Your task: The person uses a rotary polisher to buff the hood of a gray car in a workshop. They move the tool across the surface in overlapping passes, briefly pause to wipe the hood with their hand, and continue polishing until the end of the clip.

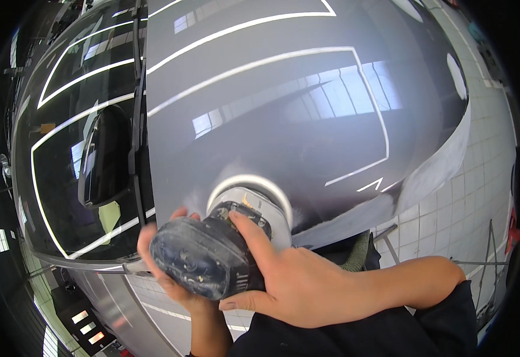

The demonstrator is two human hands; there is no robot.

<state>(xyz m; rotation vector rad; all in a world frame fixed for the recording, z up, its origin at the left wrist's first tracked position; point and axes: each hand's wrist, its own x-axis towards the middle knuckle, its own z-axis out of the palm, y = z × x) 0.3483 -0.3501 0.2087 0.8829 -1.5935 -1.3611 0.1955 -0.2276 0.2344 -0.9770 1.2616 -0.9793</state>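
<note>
Though it's dark, the sander [197, 256] (on the hood [242, 137]) looks dust-smeared.

Place: car body workshop | Signs: dusty power sander [197, 259] on grey hood [260, 134]; tiled floor [444, 217]

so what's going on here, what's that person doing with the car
A person is holding a dark power tool, probably a sander or polisher, with both hands. The left-hand grip is on its left side, the right-hand grip on its right. Its pale round pad sits against the grey hood, towards the person's side, with whitish smudges beside it. Whether the tool is running can't be told.
</note>
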